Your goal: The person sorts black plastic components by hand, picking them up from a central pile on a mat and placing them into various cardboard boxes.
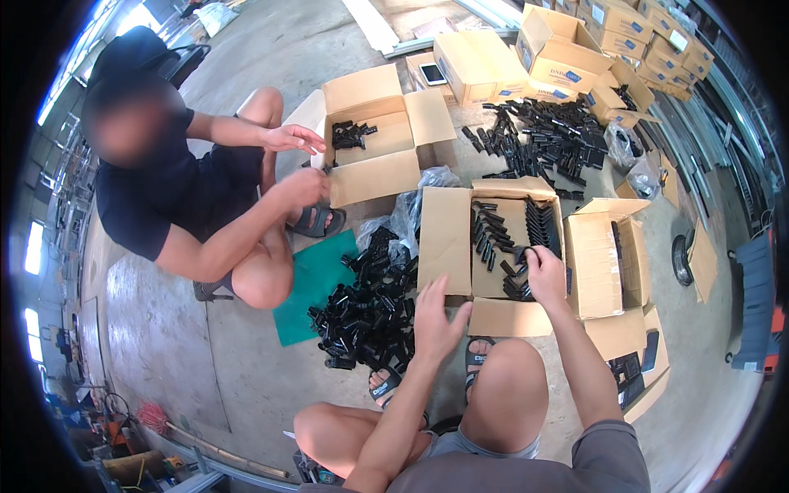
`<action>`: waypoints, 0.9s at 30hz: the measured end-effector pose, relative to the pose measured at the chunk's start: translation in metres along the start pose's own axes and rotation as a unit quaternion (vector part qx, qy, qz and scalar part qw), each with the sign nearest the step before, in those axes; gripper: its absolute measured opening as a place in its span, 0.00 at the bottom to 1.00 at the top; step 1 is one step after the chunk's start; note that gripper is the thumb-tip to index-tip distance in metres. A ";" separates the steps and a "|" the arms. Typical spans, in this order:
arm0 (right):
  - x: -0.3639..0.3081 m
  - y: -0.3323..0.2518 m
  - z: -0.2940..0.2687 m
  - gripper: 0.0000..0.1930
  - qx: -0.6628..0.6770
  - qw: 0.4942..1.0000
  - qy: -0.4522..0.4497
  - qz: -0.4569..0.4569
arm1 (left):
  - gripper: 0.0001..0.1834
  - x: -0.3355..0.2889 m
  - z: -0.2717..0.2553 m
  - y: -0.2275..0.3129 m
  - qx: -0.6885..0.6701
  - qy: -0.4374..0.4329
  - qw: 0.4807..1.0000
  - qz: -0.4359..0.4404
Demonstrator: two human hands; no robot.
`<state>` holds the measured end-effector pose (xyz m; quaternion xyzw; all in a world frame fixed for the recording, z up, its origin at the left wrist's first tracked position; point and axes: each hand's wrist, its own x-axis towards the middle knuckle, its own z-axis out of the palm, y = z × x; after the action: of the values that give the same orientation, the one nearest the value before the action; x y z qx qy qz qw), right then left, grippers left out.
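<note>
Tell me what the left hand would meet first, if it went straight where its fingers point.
Probably the left flap of the box the right hand reaches into; the left hand overlaps the flap's near edge, but depth is unclear.

Blue lettering on brown cartons behind, white lettering on black sandals
</note>
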<state>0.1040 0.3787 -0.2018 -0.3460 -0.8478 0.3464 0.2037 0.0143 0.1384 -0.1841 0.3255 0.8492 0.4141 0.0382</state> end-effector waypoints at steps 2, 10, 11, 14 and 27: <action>0.001 -0.044 -0.023 0.10 0.089 0.980 -0.176 -0.001 | 0.41 0.020 -0.014 0.022 0.079 -0.015 0.989 0.126; 0.023 -0.013 0.066 0.20 0.256 0.938 -0.170 0.160 | 0.22 0.007 -0.027 -0.005 -0.187 -0.166 0.952 -0.174; 0.030 0.021 0.085 0.21 0.123 0.967 -0.149 0.168 | 0.22 -0.004 -0.036 -0.005 -0.303 -0.167 0.906 -0.246; 0.024 0.094 0.126 0.23 -0.152 0.967 -0.087 0.184 | 0.32 -0.033 -0.088 0.013 -0.508 -0.135 0.763 -0.376; 0.018 0.021 0.069 0.10 0.434 0.822 -0.048 0.365 | 0.24 -0.047 -0.201 0.017 -0.577 0.019 0.788 -0.216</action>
<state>0.0612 0.3717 -0.2618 -0.4888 -0.4305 0.7436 0.1508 -0.0075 -0.0178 -0.0496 0.0427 0.5013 0.8138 0.2909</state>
